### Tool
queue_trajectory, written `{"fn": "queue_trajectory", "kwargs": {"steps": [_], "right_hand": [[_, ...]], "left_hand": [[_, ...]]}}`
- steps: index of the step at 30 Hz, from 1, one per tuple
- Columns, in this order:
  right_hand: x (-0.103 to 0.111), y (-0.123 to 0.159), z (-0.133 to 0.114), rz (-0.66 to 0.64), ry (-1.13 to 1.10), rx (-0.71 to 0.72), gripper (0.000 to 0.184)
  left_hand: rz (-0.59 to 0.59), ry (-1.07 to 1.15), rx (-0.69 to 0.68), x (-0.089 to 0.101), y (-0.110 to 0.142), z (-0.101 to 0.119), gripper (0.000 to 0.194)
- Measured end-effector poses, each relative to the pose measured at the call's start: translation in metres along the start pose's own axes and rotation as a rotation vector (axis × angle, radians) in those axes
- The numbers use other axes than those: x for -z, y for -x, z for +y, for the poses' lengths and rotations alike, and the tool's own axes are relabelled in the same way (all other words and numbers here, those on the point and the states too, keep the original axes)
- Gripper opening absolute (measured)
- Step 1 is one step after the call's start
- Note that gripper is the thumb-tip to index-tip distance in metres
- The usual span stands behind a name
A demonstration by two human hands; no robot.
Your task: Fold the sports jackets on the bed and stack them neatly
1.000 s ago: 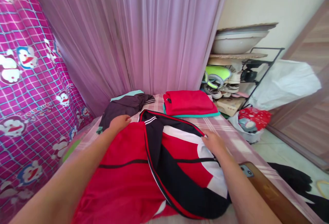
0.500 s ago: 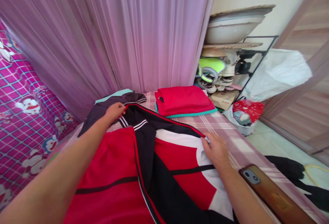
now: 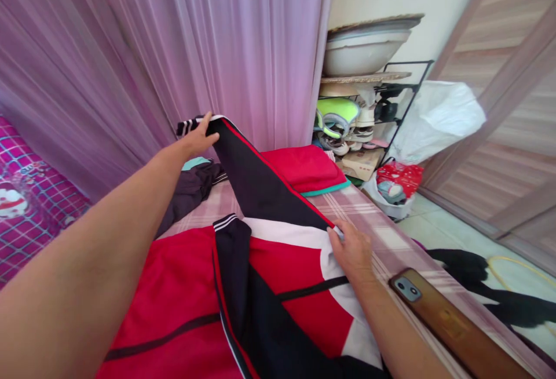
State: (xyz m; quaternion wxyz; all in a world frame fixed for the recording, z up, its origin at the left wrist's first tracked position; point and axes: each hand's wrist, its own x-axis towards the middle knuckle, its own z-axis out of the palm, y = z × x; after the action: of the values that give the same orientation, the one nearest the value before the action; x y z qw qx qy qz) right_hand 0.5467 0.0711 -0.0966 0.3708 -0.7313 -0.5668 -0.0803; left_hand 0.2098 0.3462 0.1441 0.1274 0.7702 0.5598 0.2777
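Observation:
A red, white and black jacket (image 3: 286,255) lies spread on the bed, one black sleeve folded across its front. The other black sleeve (image 3: 264,182) is raised and stretched out toward the curtain, with red and white piping along its edge. My left hand (image 3: 198,137) holds that sleeve near its striped cuff, the thumb on the near side and some fingers hidden behind the cloth. At the sleeve's shoulder end, my right hand (image 3: 353,251) pinches the edge beside the white shoulder panel.
A folded red garment (image 3: 304,166) rests on a teal one behind the sleeve. Dark clothing (image 3: 191,193) lies at the back left. A phone (image 3: 452,321) is at right on the plaid bedsheet (image 3: 382,225). Beyond stand a shoe rack (image 3: 402,115) and bags (image 3: 438,118).
My left hand has moved along the sleeve to near the cuff, lifting it up and away to the far left. My right hand keeps its grip at the shoulder. The view has turned right.

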Motion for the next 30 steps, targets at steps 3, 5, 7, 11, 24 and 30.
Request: {"fn": "queue_trajectory", "kwargs": {"steps": [3,5,7,11,24,30], "right_hand": [[-0.002,-0.001,0.002,-0.06,-0.009,-0.024,0.034],[-0.002,-0.001,0.003,-0.078,-0.018,-0.036,0.034],[-0.003,-0.002,0.003,-0.086,-0.025,-0.038,0.035],[-0.003,-0.002,0.003,-0.111,-0.043,-0.043,0.037],[0.006,-0.013,-0.002,-0.281,-0.219,-0.192,0.038],[0.041,-0.005,0.0,-0.343,-0.315,-0.113,0.042]], "left_hand": [[-0.148,-0.011,-0.082,-0.042,0.025,-0.019,0.093],[-0.247,-0.031,-0.112,-0.068,0.06,-0.033,0.089],[-0.306,-0.04,-0.117,-0.087,0.104,-0.047,0.078],[-0.443,-0.105,-0.162,-0.101,0.194,-0.069,0.069],[-0.245,-0.277,-0.117,-0.072,0.278,-0.041,0.026],[-0.133,0.147,0.137,-0.015,0.316,-0.075,0.044]]}}
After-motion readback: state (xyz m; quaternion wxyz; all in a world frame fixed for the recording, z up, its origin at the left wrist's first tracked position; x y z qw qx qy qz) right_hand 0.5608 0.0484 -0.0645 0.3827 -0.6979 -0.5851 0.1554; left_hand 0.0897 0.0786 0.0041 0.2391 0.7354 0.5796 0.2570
